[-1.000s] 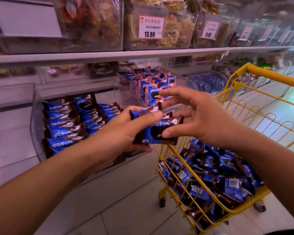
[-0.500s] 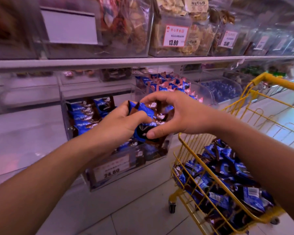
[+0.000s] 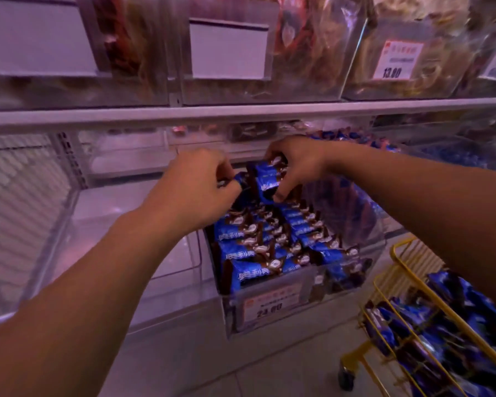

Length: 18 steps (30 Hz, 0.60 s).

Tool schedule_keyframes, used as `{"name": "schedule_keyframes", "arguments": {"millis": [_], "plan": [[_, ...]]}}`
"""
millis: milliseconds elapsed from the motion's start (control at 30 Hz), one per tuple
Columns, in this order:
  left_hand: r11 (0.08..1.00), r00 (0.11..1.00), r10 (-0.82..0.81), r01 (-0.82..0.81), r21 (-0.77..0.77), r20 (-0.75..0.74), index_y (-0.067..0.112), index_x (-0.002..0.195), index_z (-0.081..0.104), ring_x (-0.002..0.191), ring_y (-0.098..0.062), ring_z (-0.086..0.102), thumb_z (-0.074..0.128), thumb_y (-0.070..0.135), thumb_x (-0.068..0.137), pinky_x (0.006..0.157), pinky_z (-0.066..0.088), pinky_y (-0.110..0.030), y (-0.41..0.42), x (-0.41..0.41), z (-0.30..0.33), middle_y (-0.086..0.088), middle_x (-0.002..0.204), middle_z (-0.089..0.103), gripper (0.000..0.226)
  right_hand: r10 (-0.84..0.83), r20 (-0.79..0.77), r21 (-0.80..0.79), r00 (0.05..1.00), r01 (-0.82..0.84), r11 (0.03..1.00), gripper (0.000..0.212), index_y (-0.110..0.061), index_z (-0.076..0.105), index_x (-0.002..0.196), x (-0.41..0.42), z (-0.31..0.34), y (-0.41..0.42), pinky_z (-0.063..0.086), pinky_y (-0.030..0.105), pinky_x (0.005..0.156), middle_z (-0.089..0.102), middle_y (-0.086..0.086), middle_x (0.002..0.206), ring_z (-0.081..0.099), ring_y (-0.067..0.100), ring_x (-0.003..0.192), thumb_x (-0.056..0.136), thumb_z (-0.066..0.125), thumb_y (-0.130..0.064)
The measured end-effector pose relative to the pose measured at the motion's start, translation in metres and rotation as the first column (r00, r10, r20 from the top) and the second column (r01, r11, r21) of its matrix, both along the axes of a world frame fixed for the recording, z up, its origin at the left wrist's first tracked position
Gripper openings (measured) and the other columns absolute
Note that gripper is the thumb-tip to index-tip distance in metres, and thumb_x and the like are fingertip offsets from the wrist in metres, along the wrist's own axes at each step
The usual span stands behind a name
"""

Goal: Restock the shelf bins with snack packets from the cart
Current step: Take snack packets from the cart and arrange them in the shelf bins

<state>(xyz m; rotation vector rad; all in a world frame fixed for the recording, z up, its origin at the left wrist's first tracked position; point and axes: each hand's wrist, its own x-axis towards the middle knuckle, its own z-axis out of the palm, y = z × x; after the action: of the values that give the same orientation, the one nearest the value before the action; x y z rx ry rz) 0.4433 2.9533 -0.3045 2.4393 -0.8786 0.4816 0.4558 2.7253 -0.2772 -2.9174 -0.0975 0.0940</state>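
Above, shelf (image 3: pixel 241 113) with clear upper bins (image 3: pixel 398 81) of brownish snacks, price tag (image 3: pixel 398 60) on one, blank label (image 3: pixel 229 50) on another. Left, a clear bin (image 3: pixel 55 224) showing only its floor. Centre, clear bin (image 3: pixel 312 310) with rows of blue packets (image 3: pixel 249 253), tag (image 3: pixel 269 305) on front wall. Lower right, yellow cart (image 3: pixel 407 270) heaped with more blue packets (image 3: pixel 455 316). Over bin's back: left hand (image 3: pixel 195 187) curled, pinching a packet end (image 3: pixel 241 180); right hand (image 3: pixel 295 164) grasping held packets (image 3: pixel 267 181) from above, just over the rows.
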Motion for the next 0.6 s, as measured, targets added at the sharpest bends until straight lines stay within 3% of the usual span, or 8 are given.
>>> {"name": "schedule_keyframes", "arguments": {"millis": [67, 133, 233, 333, 500, 600], "plan": [[0.973, 0.994, -0.009, 0.032, 0.227, -0.105, 0.021, 0.096, 0.066, 0.088, -0.02, 0.061, 0.063, 0.039, 0.086, 0.08, 0.053, -0.041, 0.001, 0.0, -0.003, -0.001, 0.096, 0.068, 0.021, -0.009, -0.067, -0.096, 0.998, 0.003, 0.995, 0.08, -0.024, 0.057, 0.119, 0.011, -0.01, 0.001, 0.054, 0.028, 0.081, 0.065, -0.002, 0.112, 0.064, 0.018, 0.095, 0.051, 0.096, -0.04], [0.908, 0.986, 0.019, 0.054, 0.416, -0.168, 0.022, 0.102, 0.064, 0.089, -0.02, 0.059, 0.057, 0.049, 0.09, 0.08, 0.052, -0.04, 0.0, -0.001, -0.003, -0.002, 0.102, 0.065, 0.03, 0.002, -0.085, -0.075, 0.996, -0.008, 0.997, 0.084, -0.026, 0.055, 0.126, 0.019, -0.021, 0.004, 0.047, 0.026, 0.082, 0.058, -0.005, 0.121, 0.057, 0.015, 0.102, 0.053, 0.094, -0.042], [0.822, 0.983, 0.043, 0.065, 0.565, -0.176, 0.026, 0.117, 0.06, 0.097, -0.02, 0.056, 0.048, 0.054, 0.093, 0.083, 0.048, -0.036, -0.004, -0.001, -0.002, -0.002, 0.113, 0.062, 0.039, 0.035, -0.028, -0.003, 0.999, -0.035, 0.999, 0.089, -0.025, 0.049, 0.138, 0.027, -0.037, 0.011, 0.04, 0.025, 0.089, 0.052, -0.002, 0.136, 0.05, 0.015, 0.114, 0.062, 0.092, -0.039], [0.768, 0.982, 0.069, 0.061, 0.638, -0.177, 0.027, 0.123, 0.055, 0.095, -0.019, 0.053, 0.045, 0.055, 0.095, 0.078, 0.041, -0.033, -0.01, -0.003, 0.0, 0.002, 0.11, 0.059, 0.041, 0.073, -0.021, 0.012, 0.997, -0.073, 0.997, 0.09, -0.021, 0.033, 0.153, 0.028, -0.049, 0.014, 0.03, 0.026, 0.105, 0.036, 0.003, 0.156, 0.038, 0.023, 0.139, 0.078, 0.082, -0.036], [0.732, 0.986, 0.087, 0.032, 0.681, -0.14, 0.027, 0.121, 0.051, 0.09, -0.018, 0.047, 0.043, 0.056, 0.096, 0.076, 0.034, -0.031, -0.013, -0.004, 0.001, 0.0, 0.103, 0.053, 0.039, 0.13, -0.127, -0.287, 0.983, -0.162, 0.944, 0.092, -0.019, 0.0, 0.159, 0.028, -0.058, 0.009, 0.01, 0.038, 0.122, -0.012, 0.003, 0.166, 0.0, 0.028, 0.153, 0.094, 0.059, -0.049], [0.714, 0.988, 0.074, 0.044, 0.698, -0.138, 0.027, 0.12, 0.05, 0.089, -0.017, 0.048, 0.041, 0.055, 0.097, 0.076, 0.034, -0.032, -0.014, -0.004, 0.001, 0.003, 0.098, 0.05, 0.037, 0.115, -0.203, -0.326, 0.972, -0.178, 0.928, 0.093, -0.024, -0.008, 0.158, 0.028, -0.059, 0.005, 0.008, 0.046, 0.124, -0.009, 0.0, 0.167, -0.006, 0.025, 0.153, 0.096, 0.057, -0.047]]}}
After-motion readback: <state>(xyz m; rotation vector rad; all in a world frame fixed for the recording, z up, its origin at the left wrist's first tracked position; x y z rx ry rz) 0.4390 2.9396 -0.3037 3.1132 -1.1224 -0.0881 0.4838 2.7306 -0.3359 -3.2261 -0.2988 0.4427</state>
